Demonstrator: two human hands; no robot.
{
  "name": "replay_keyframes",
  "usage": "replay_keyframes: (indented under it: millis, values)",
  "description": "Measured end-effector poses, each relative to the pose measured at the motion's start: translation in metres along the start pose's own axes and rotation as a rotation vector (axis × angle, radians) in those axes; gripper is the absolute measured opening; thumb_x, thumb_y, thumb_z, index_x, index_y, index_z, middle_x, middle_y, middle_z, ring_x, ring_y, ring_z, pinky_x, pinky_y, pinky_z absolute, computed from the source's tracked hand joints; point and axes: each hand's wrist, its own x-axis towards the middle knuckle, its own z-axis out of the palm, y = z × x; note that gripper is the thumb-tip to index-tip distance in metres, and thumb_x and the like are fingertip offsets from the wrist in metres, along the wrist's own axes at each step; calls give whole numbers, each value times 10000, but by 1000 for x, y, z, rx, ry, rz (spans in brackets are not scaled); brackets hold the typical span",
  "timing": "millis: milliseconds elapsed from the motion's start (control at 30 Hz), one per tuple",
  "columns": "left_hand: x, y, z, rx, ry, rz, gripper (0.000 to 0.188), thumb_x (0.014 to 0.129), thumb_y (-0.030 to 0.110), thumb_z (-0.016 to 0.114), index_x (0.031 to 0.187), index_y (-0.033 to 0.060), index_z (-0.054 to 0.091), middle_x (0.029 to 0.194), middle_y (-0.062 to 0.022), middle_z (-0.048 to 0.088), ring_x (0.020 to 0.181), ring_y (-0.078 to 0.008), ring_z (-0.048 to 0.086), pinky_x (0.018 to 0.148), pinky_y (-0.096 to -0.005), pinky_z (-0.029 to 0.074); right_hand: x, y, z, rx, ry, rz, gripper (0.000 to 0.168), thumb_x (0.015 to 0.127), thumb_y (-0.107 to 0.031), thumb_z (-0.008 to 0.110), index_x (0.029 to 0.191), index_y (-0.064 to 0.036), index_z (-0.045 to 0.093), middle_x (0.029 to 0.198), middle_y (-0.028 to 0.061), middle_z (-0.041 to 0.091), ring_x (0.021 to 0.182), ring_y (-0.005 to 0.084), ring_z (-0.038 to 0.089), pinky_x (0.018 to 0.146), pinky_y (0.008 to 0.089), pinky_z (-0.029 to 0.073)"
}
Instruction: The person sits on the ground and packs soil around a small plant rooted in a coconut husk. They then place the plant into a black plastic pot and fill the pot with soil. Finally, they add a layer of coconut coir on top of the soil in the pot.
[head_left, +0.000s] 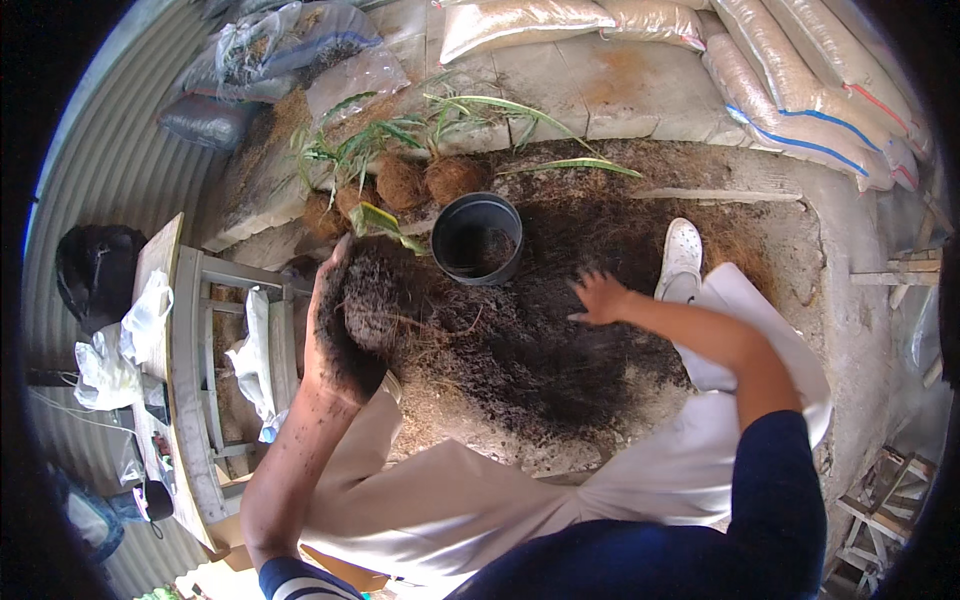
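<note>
My left hand (330, 337), palm up and smeared with dark soil, supports a soil-covered root ball (367, 289). Thin roots trail from it to the right. A green leaf with yellow edges (379, 219) sticks out beyond the root ball and seems to belong to it. My right hand (600, 298) is bare, its fingers spread above a heap of dark, loose soil (555, 360); whether it touches the soil I cannot tell. Between and beyond both hands stands a black plastic plant pot (489, 277), with some dark material and fibre inside.
Several leafy plants with brown fibrous balls (401, 182) line the concrete ledge (547, 124) beyond the pot. Filled plastic sacks (795, 127) lie at the far right. A wooden table (191, 315) with plastic bags is at left. My white clog (681, 251) rests right of the soil.
</note>
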Motion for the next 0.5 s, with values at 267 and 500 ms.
replay_keyframes:
  millis: [267,500]
  values:
    - [1,4,-16,111,134,29,350,971,381,472,1242,177,557,1180,-42,618,1063,-222,594,923,-394,483,87,-92,110,295,592,112,814,955,-584,349,1497,-20,123,1550,234,61,1429,415,89,1161,531,167]
    - [10,10,-19,42,99,-52,405,1000,364,371,1266,106,538,1232,-112,595,1134,-266,570,955,-435,478,37,-165,134,413,527,-246,699,941,-519,466,1484,-130,262,1537,218,140,1400,420,191,1112,525,302]
